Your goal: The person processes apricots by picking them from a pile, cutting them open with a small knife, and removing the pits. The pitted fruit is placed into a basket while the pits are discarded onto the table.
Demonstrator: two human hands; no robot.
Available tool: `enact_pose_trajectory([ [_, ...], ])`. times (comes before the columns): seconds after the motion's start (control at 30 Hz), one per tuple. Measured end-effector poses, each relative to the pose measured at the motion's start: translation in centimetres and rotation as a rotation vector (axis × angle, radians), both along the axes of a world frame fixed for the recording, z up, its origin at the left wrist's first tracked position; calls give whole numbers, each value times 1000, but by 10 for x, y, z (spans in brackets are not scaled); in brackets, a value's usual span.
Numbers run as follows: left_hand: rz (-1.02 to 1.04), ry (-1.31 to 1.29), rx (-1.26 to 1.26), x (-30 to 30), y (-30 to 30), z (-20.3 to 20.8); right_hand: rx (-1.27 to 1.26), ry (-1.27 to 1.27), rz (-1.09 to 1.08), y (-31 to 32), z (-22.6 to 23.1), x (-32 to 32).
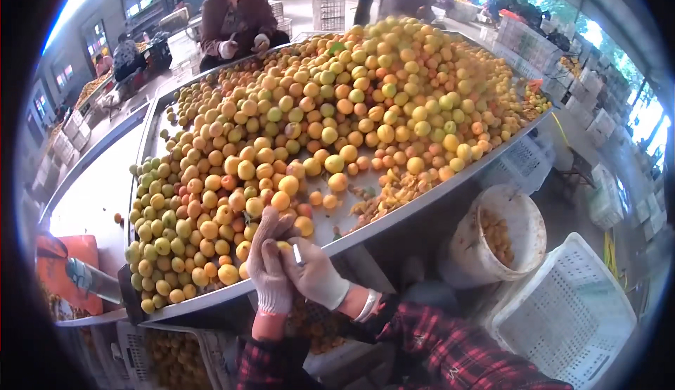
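Both my hands wear pale knitted gloves and meet above the near edge of a metal sorting table (239, 290). My left hand (268, 262) is closed with bent fingers around a yellow-orange apricot (284, 245), of which only a bit shows between the hands. My right hand (314, 272) presses up against it, closed on a small white stick-shaped tool (297, 253); the tool's far end is hidden. Just beyond my fingers lies a big heap of apricots (295, 119), from green-yellow to orange.
Halved or pitted apricot pieces (397, 194) lie near the table's front rim. A white bucket (524, 246) with scraps and a white plastic crate (562, 312) stand at right. Below the table is a crate of fruit (176, 362). Across it sits a person (239, 21) in gloves.
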State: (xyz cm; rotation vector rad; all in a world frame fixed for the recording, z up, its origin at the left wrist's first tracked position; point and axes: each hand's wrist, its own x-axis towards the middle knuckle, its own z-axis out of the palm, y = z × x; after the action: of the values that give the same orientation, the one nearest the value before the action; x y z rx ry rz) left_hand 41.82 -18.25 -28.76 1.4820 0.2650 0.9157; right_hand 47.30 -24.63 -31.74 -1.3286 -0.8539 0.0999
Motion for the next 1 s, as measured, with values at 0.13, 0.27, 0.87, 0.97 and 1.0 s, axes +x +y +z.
enact_pose_trajectory([
  [0.13, 18, 15, 86, 2, 7, -5, 50, -130, -26, -1, 8, 5],
  [0.27, -79, -85, -68, 10, 2, -7, -80, -132, 15, -11, 7, 11],
  [0.87, -305, -246, -769, -3, 15, -10, -169, 221, 333, -19, 12, 22],
  [0.97, -316, -310, -886, -7, 19, -8, -295, 193, 523, -27, 26, 36],
  [1.0, -340, -349, -975, -9, 22, -8, -399, 187, 670, -32, 36, 42],
])
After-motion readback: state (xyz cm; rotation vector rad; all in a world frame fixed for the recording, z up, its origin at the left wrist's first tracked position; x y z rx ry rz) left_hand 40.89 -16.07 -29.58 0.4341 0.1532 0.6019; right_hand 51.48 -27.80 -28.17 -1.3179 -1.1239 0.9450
